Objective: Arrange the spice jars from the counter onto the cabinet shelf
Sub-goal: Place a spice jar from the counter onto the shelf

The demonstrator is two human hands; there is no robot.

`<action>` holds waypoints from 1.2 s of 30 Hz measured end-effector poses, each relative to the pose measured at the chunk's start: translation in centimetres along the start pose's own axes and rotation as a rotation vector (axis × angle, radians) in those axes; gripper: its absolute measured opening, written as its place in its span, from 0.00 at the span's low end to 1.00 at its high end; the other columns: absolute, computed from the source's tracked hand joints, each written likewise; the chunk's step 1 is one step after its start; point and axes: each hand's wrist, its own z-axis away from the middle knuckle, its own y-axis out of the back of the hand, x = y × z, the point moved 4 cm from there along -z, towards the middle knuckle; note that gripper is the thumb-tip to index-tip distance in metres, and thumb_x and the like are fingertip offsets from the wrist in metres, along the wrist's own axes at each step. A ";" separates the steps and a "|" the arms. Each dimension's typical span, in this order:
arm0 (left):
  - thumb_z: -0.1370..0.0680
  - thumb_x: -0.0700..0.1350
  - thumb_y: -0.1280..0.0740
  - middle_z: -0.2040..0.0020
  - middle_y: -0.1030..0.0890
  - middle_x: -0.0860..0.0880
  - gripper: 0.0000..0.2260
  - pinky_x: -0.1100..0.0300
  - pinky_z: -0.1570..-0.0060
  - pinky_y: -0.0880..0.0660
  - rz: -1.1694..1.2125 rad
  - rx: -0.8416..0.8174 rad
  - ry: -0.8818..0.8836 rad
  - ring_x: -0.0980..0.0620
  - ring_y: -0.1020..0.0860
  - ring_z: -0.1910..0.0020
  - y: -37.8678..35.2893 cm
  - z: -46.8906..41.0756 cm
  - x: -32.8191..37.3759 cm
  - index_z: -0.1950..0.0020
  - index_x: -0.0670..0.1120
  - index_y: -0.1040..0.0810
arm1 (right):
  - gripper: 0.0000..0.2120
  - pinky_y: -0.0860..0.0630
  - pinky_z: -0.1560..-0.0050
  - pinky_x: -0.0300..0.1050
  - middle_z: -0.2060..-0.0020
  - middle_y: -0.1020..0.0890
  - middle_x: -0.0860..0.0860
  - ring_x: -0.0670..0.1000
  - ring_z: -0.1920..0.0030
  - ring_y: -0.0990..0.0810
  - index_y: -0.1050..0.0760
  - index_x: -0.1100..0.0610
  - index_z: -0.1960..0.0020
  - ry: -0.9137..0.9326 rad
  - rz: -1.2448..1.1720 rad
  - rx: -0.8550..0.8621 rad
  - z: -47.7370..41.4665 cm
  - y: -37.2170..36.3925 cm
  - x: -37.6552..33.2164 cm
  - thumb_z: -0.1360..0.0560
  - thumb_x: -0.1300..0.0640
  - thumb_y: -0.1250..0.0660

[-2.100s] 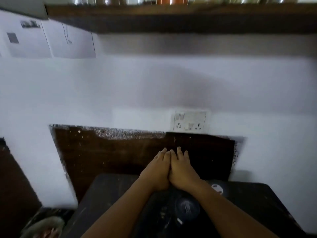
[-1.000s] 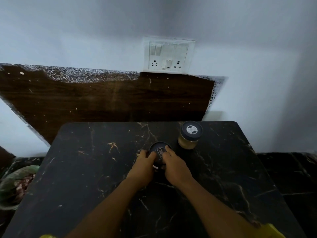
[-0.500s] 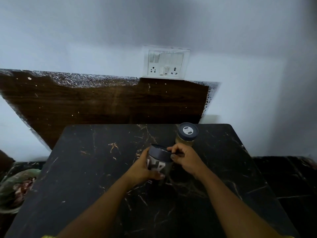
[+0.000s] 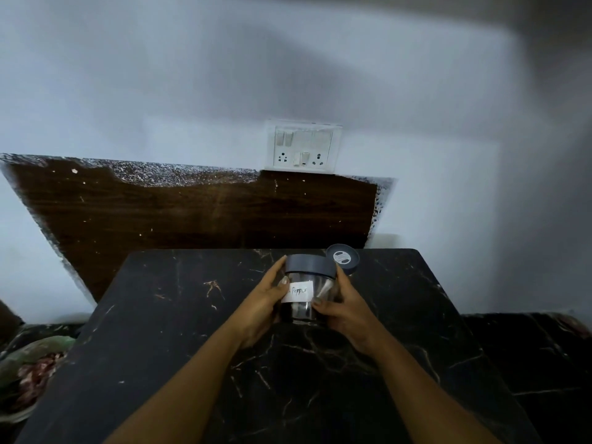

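A clear spice jar (image 4: pixel 307 288) with a dark grey lid and a white handwritten "Pepper" label is lifted above the black marble counter (image 4: pixel 179 315). My left hand (image 4: pixel 264 302) grips its left side and my right hand (image 4: pixel 344 307) grips its right side, thumbs on the front. Behind it, a second jar (image 4: pixel 342 258) with the same grey lid stands on the counter near the back edge, its body mostly hidden by the held jar. The cabinet shelf is out of view.
A white switch and socket plate (image 4: pixel 302 145) is on the wall above a dark wooden backboard (image 4: pixel 192 213). A green bag or bowl with reddish contents (image 4: pixel 32 363) lies low at the left. Dark marble floor (image 4: pixel 528 363) shows right of the counter.
Both hands came down from the wall to the counter, took hold of the pepper jar and lifted it upright. The view tilted down, so the shelf left the frame.
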 end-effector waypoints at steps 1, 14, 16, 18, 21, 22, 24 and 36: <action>0.19 0.43 0.43 0.38 0.25 0.48 0.20 0.51 0.52 0.20 0.031 -0.030 0.033 0.46 0.22 0.43 -0.2 0.3 0.0 0.32 0.63 0.39 | 0.50 0.27 0.39 0.62 0.36 0.27 0.56 0.57 0.39 0.24 0.51 0.44 0.24 -0.008 -0.038 0.005 0.2 0.0 0.0 0.36 0.60 0.25; 0.22 0.46 0.39 0.37 0.25 0.47 0.24 0.44 0.46 0.22 -0.001 0.003 -0.056 0.44 0.23 0.40 -1.4 2.1 0.7 0.29 0.62 0.40 | 0.51 0.31 0.34 0.49 0.28 0.35 0.51 0.50 0.34 0.29 0.60 0.41 0.25 0.114 0.417 0.015 1.9 -0.3 -3.9 0.32 0.52 0.25; 0.28 0.40 0.31 0.37 0.26 0.48 0.37 0.51 0.47 0.22 -0.153 -0.088 -0.075 0.47 0.23 0.41 -1.6 2.5 1.2 0.29 0.64 0.45 | 0.51 0.31 0.33 0.50 0.28 0.36 0.52 0.51 0.34 0.30 0.60 0.39 0.25 0.124 0.429 0.006 2.3 -0.2 -4.1 0.32 0.52 0.25; 0.31 0.33 0.29 0.38 0.28 0.52 0.47 0.60 0.50 0.22 -0.330 -0.141 -0.098 0.51 0.23 0.41 -2.1 2.8 1.5 0.27 0.63 0.53 | 0.53 0.30 0.36 0.45 0.28 0.37 0.52 0.48 0.35 0.29 0.61 0.38 0.25 0.116 0.405 -0.036 2.5 0.1 -4.0 0.32 0.54 0.25; 0.31 0.30 0.30 0.39 0.29 0.55 0.50 0.65 0.53 0.22 -0.409 -0.106 -0.119 0.55 0.25 0.42 -2.4 3.0 2.2 0.25 0.59 0.60 | 0.56 0.28 0.39 0.42 0.28 0.35 0.50 0.45 0.40 0.26 0.62 0.35 0.27 0.085 0.359 -0.112 2.5 0.7 -4.1 0.35 0.57 0.23; 0.31 0.30 0.30 0.39 0.29 0.54 0.50 0.65 0.54 0.22 -0.416 -0.091 -0.134 0.55 0.25 0.43 -2.5 2.9 2.4 0.25 0.59 0.60 | 0.56 0.27 0.40 0.42 0.30 0.33 0.49 0.45 0.41 0.24 0.61 0.34 0.27 0.083 0.346 -0.122 2.5 1.0 -4.3 0.35 0.57 0.23; 0.30 0.30 0.30 0.36 0.30 0.51 0.49 0.62 0.52 0.22 -0.414 -0.079 -0.159 0.54 0.25 0.41 -2.9 2.9 2.9 0.26 0.59 0.59 | 0.57 0.24 0.45 0.39 0.36 0.28 0.43 0.42 0.44 0.21 0.60 0.33 0.28 0.080 0.320 -0.126 2.5 1.6 -4.6 0.36 0.56 0.22; 0.29 0.37 0.28 0.41 0.28 0.56 0.45 0.55 0.43 0.24 -0.579 0.022 -0.328 0.56 0.26 0.41 -6.8 1.1 5.4 0.31 0.69 0.54 | 0.54 0.28 0.36 0.53 0.33 0.27 0.48 0.45 0.39 0.24 0.61 0.36 0.26 0.155 0.334 -0.007 2.4 5.4 -7.6 0.33 0.63 0.25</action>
